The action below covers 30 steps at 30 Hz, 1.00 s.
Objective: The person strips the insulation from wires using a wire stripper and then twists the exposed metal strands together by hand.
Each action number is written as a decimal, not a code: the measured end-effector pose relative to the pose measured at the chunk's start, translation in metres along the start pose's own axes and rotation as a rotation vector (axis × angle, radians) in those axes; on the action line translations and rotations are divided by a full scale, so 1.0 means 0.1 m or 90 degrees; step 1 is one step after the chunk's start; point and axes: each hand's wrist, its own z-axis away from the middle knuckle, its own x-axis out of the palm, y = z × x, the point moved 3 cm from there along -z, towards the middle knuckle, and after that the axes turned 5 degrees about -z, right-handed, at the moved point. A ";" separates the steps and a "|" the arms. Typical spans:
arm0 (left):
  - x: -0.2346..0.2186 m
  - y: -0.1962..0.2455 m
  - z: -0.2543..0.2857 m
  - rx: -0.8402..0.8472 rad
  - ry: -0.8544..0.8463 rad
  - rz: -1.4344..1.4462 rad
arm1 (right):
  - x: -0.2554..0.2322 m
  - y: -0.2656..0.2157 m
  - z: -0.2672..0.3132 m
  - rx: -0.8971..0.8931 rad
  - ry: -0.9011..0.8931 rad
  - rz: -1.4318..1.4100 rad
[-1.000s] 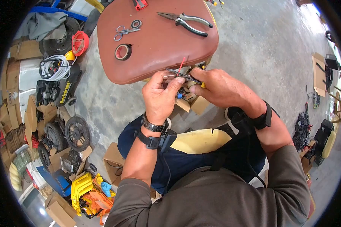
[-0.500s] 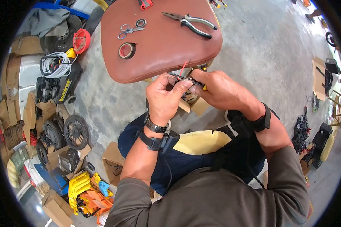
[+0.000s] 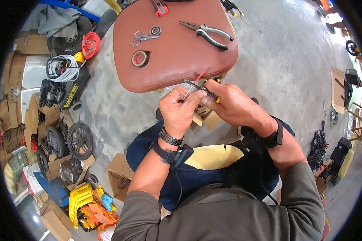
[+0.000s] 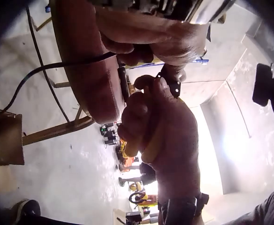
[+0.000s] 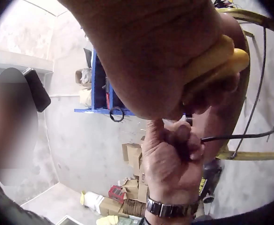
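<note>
Both hands meet just in front of the brown padded seat (image 3: 177, 76). My right hand (image 3: 237, 105) grips wire strippers by their yellow handles (image 5: 216, 63); the dark flat jaws (image 3: 194, 84) point toward my left hand. My left hand (image 3: 177, 110) pinches a black cable (image 4: 57, 65) with thin wires at its end. A red wire (image 3: 200, 75) sticks up past the jaws, and a white wire (image 3: 188, 93) shows beside the left thumb. Where the jaws meet the wires is partly hidden by the fingers.
On the seat lie pliers (image 3: 207, 34), scissors (image 3: 144, 38), a large tape roll (image 3: 140, 58), a small tape roll (image 3: 156, 31) and a red cutter (image 3: 160, 8). An open cardboard box (image 3: 211, 119) stands below the hands. Wheels (image 3: 80, 140) and boxes line the left.
Both hands have shifted slightly right and down in the head view, and the seat has shifted right too. The left hand has turned a little, and more of the white wire shows.
</note>
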 end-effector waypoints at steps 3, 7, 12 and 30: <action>-0.04 -0.03 -0.04 -0.007 -0.013 -0.087 | -0.01 0.03 0.01 -0.006 0.013 -0.011; -0.01 -0.02 -0.04 0.002 0.006 -0.081 | -0.04 0.04 0.01 -0.004 0.031 -0.011; 0.02 0.00 0.00 0.001 0.004 -0.085 | -0.04 0.05 0.07 0.002 0.047 0.019; 0.02 0.02 0.11 0.027 0.045 -0.217 | 0.09 0.10 0.20 -0.072 0.162 0.157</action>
